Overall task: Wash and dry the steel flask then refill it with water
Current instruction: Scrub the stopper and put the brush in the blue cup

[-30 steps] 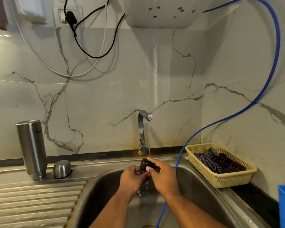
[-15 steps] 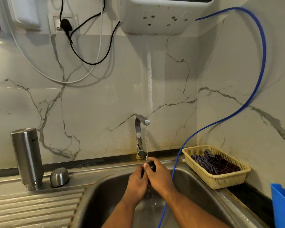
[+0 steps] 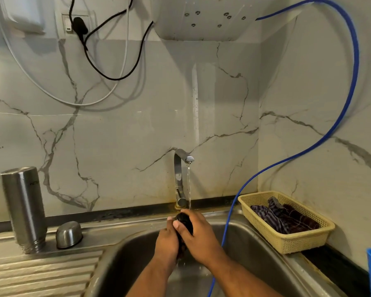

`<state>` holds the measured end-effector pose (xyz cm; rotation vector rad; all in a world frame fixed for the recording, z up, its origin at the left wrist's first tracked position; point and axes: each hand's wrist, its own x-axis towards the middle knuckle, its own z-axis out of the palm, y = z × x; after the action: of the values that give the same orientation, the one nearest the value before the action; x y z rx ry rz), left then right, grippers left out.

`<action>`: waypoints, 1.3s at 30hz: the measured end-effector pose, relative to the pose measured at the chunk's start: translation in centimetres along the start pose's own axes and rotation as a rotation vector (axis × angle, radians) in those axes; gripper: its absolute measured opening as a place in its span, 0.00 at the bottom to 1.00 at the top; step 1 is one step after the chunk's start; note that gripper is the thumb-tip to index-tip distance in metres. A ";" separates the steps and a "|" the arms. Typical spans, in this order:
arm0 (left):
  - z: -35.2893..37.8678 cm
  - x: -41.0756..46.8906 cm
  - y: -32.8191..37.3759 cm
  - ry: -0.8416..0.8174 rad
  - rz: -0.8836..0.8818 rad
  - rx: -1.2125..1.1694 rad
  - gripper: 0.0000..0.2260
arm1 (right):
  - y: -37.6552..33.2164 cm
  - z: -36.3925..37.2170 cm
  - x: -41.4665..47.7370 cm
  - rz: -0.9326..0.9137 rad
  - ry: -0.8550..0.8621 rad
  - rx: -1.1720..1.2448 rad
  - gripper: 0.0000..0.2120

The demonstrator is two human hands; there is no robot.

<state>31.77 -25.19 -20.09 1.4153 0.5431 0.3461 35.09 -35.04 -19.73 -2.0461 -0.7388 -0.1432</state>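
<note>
Centrally, the left hand [image 3: 167, 240] and right hand [image 3: 202, 237] clamp their fingers [image 3: 178, 225] round a black stopper [image 3: 185, 220] under the tap [image 3: 178, 179] stream, over the open sink [image 3: 120, 256]. Well apart, the steel flask [image 3: 24, 209] stands at the counter's [image 3: 41, 273] back edge.

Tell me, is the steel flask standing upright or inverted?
Inverted: the steel flask stands mouth down on the drainboard, threaded neck at the bottom.

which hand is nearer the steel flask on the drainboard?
Left. The left hand is right of the steel flask, over the sink; the right hand sits farther right. Both grip a black cap, neither touches the flask.
</note>
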 end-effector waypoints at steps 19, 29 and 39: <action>0.6 -1.8 0.3 -0.094 0.560 0.431 0.04 | 0.9 -0.9 0.8 0.409 0.078 0.532 0.19; 0.5 -1.4 0.8 0.040 0.344 0.096 0.15 | 0.1 0.0 -0.3 0.164 -0.044 0.308 0.15; 0.6 -1.2 0.9 -0.133 0.412 0.158 0.12 | 0.0 -0.3 0.5 0.263 0.105 0.447 0.14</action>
<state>31.16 -26.18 -18.96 1.6913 0.1684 0.5421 35.58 -35.04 -19.34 -1.6728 -0.3869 0.0614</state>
